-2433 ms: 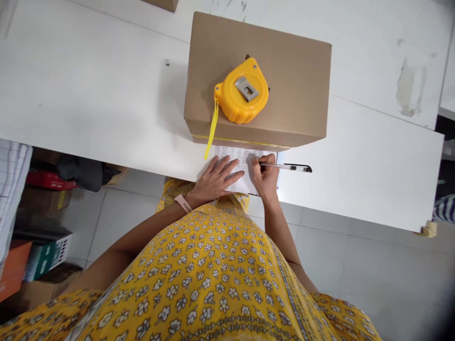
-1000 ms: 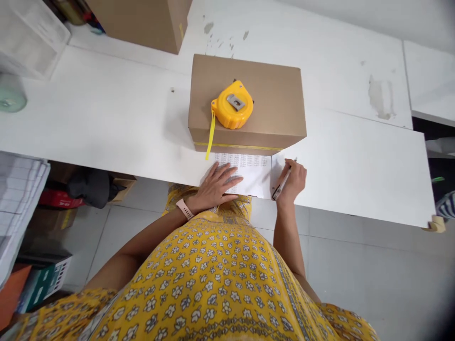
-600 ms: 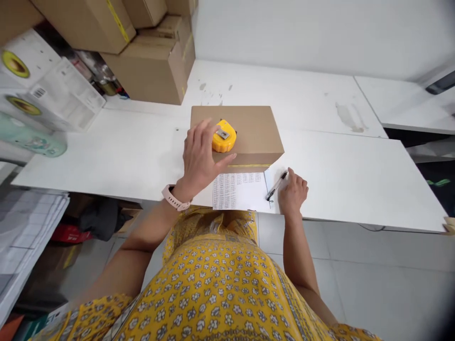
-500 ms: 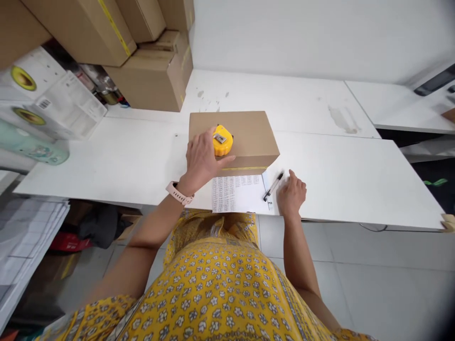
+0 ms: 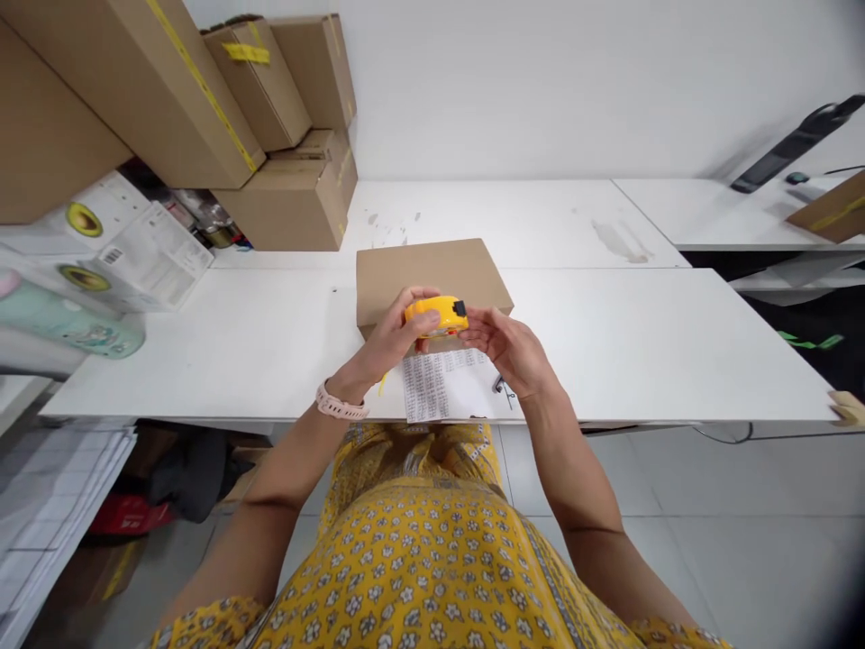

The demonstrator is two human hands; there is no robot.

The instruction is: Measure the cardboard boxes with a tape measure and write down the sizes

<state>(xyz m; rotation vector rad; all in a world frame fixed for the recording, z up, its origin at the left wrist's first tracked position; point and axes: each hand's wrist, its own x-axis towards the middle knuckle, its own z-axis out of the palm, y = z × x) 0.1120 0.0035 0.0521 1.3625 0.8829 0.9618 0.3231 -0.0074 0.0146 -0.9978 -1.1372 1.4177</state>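
While the left hand [image 5: 386, 342] pinches a glossy, rounded yellow tape measure [image 5: 442, 309] at the smooth cardboard box's [image 5: 432, 263] near edge, the right hand [image 5: 519, 357] curves loosely parted fingers beside it. Printed paper [image 5: 466, 389] lies on the scuffed white tabletop [image 5: 635, 351], below a pale wall [image 5: 487, 90].

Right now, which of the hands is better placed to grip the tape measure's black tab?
Probably the right hand: its fingers are right beside the black tab, while the left hand holds the yellow tape measure from the other end.
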